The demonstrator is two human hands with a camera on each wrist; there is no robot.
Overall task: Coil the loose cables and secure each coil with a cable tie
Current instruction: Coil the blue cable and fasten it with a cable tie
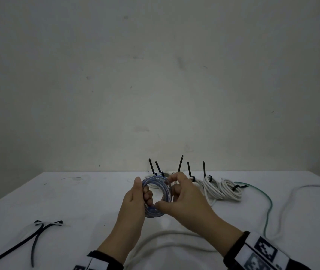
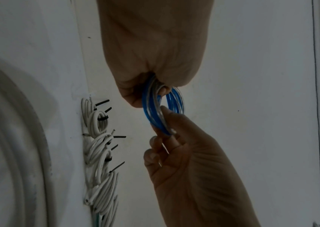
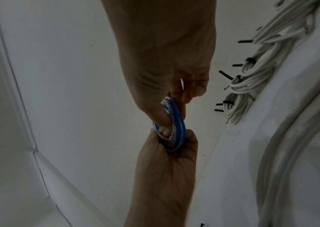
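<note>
Table: a white table [image 1: 81, 199] fills the lower part of the head view, with faint smudges and small dark specks on its top.
Wall: a plain pale wall [image 1: 155, 75] rises straight behind the table's far edge, marked by a few dull scuffs.
Loose ties: near the front left corner lie spare cable ties [image 1: 36, 233], black and white ones crossed over each other, flat on the table.
Left hand: the left hand [image 1: 133, 203] is curled round the left side of the blue coil, fingers through the middle and thumb on the outside.
Blue coil: a blue cable wound into a ring [image 1: 156, 195] is held up above the table's middle, between both hands; no tie shows on it.
Right hand: the right hand [image 1: 184, 199] pinches the coil's right side, thumb at the lower edge and fingers curled over the top.
Thick cable: a loose white cable [image 1: 167, 235] curves across the table under the wrists, towards the front edge.
Tied coils: behind and to the right of the hands sits a row of white coils [image 1: 221, 189], each bound with a black tie whose tail sticks up.
Right side: a thin green cable [image 1: 268, 207] and another white cable [image 1: 299, 191] trail loose near the right edge.
</note>
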